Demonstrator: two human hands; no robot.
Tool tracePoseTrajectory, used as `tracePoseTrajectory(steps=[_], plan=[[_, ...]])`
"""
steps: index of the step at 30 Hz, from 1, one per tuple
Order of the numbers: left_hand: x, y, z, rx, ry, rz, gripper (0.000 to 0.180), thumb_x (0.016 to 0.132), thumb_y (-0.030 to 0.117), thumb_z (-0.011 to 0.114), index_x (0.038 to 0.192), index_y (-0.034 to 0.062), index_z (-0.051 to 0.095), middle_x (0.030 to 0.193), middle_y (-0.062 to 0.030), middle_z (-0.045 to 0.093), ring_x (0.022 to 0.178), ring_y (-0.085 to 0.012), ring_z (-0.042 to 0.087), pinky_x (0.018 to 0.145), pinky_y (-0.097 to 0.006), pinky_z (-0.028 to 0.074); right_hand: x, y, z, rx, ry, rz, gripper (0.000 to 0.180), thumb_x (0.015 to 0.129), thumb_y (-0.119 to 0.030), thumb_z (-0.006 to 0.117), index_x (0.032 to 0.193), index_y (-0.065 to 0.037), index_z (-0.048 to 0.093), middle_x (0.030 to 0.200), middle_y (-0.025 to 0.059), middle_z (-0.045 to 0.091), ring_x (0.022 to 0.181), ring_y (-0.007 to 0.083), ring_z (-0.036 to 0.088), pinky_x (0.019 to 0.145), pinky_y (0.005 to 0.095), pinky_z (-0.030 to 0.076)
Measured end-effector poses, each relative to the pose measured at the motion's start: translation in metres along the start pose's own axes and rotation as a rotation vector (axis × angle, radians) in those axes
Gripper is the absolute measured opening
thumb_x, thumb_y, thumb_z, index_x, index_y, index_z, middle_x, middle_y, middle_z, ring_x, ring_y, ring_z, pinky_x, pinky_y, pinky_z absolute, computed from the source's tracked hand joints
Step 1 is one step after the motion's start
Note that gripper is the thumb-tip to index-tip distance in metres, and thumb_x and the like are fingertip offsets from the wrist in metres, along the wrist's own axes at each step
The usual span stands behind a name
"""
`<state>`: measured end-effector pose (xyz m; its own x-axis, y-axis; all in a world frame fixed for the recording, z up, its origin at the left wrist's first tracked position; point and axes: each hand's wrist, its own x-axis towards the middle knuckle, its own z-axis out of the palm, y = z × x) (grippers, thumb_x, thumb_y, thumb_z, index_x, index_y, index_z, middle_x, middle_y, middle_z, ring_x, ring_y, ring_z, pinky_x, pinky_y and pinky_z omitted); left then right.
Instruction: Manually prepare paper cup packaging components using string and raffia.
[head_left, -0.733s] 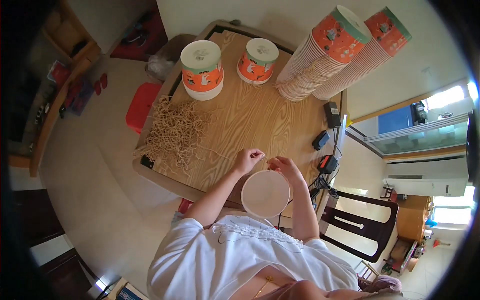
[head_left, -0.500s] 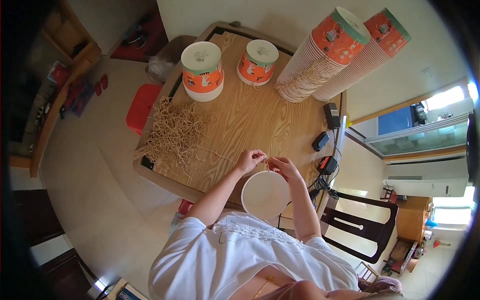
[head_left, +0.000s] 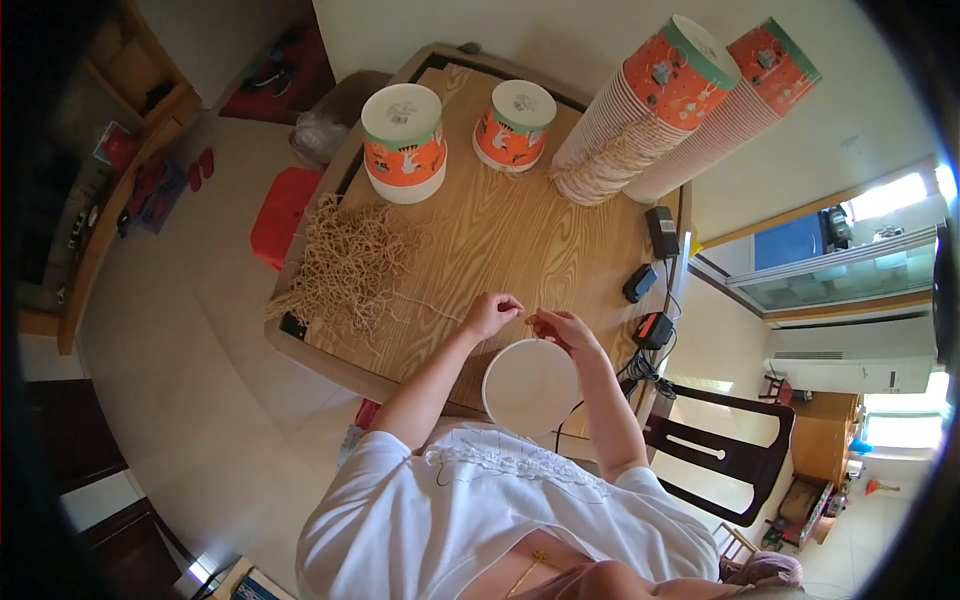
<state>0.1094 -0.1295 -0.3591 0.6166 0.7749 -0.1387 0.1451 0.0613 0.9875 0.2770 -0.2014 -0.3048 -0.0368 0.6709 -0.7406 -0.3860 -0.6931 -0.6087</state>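
Note:
A white paper tub (head_left: 530, 390) is at the table's near edge, against my shirt, its pale round face turned up toward me. Just beyond its rim, my left hand (head_left: 492, 315) pinches thin tan twine between thumb and fingertips. My right hand (head_left: 563, 331) is close beside it, fingers closed on the twine above the tub's rim. The short stretch of twine between them is too fine to follow. To the left lies a tangled pile of tan twine (head_left: 350, 262); one loose strand trails from it toward my left hand.
Upside-down orange and green paper tubs (head_left: 404, 150) and a smaller one (head_left: 513, 130) stand at the back. Two tall leaning tub stacks (head_left: 640, 115) rise at the far right, twine draped on one. Black adapters (head_left: 663, 232) and cables line the right edge, near a dark chair (head_left: 720, 455).
My hands have moved slightly apart and a little farther from me above the rim. The twine seen between them earlier is now hard to see. The tub stays nearly in place.

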Motion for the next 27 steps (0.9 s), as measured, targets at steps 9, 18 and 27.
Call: tracePoseTrajectory(steps=[9,18,27], plan=[[0.006,-0.001,0.015,0.043,0.067,-0.026,0.002,0.074,0.002,0.062,0.074,0.0015,0.060,0.069,-0.0053,0.063,0.067,-0.0095,0.060,0.061,-0.024,0.048,0.009,0.005,-0.008,-0.008,-0.069,0.020,0.022,0.085,-0.019,0.055,0.088,0.000,0.064,0.066,0.0003,0.056,0.053,0.0056,0.050,0.047,0.0178,0.040],[0.011,-0.008,0.025,0.027,0.103,0.075,0.004,0.071,0.003,0.063,0.072,0.0027,0.058,0.065,-0.0062,0.061,0.061,-0.0129,0.060,0.055,-0.027,0.047,0.014,0.008,-0.002,-0.019,0.054,0.035,0.018,0.081,-0.020,0.061,0.078,-0.002,0.062,0.057,-0.0025,0.049,0.041,0.0034,0.041,0.035,0.0178,0.030],[0.010,-0.003,0.026,0.072,0.124,0.068,0.008,0.069,0.005,0.066,0.069,0.0035,0.058,0.064,-0.0052,0.059,0.058,-0.0134,0.058,0.053,-0.028,0.045,0.008,0.001,-0.010,-0.151,-0.041,0.057,0.019,0.081,-0.021,0.061,0.078,-0.002,0.061,0.061,-0.0014,0.052,0.046,0.0038,0.044,0.038,0.0173,0.034]])
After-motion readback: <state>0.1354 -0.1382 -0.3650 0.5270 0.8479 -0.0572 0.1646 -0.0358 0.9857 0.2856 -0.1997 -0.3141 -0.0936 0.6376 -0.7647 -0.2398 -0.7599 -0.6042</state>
